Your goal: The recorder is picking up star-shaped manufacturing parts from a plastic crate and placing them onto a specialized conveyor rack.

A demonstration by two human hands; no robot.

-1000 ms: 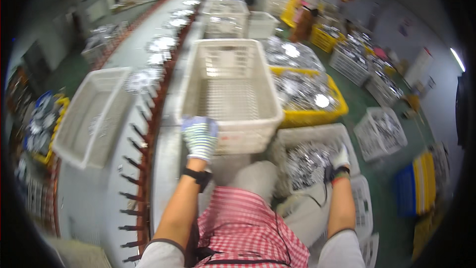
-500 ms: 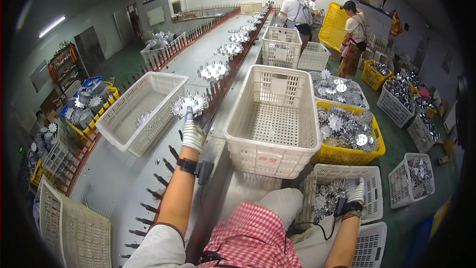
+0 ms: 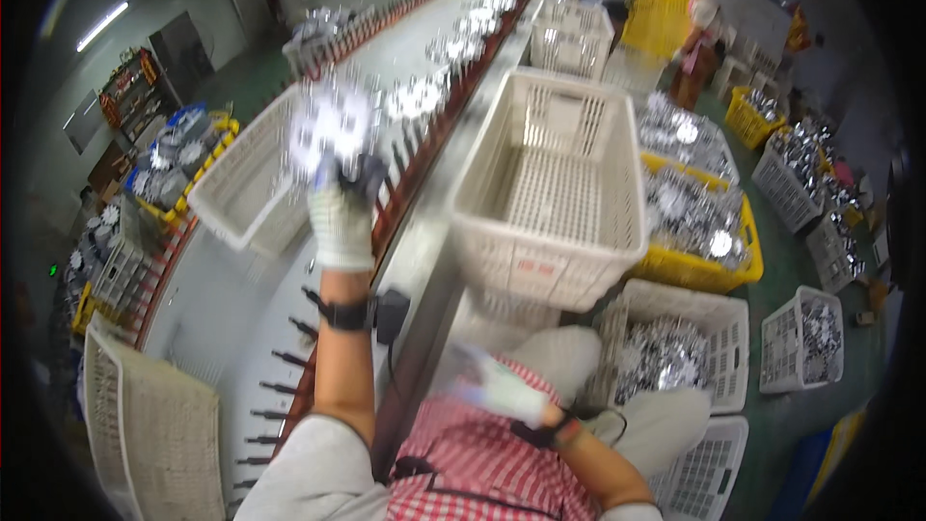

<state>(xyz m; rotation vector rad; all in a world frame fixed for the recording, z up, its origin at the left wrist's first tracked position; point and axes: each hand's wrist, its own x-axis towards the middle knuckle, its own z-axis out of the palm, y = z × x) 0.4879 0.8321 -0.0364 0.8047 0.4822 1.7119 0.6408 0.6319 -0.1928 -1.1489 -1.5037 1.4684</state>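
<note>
My left hand (image 3: 341,217), in a striped white glove, is closed at the near edge of a shiny toothed metal disc (image 3: 333,121). Motion blurs the disc, which is lifted and tilted above the conveyor, next to a white crate. More toothed discs (image 3: 418,96) sit in a row on the posts along the conveyor's right side. My right hand (image 3: 503,389), also gloved, is over the red checked apron (image 3: 482,444) at my lap. Blur hides its fingers and anything they hold.
A white crate (image 3: 550,265) stands in front of me. On the right are a yellow crate (image 3: 699,270) and a white crate (image 3: 728,347) of small metal pieces. Dark posts (image 3: 275,388) line the conveyor's near side. Several people stand at the back right.
My left hand has raised the disc and moved it slightly left. My right hand has come out of the crate of metal pieces and swung left over my lap. The whole view has shifted.
</note>
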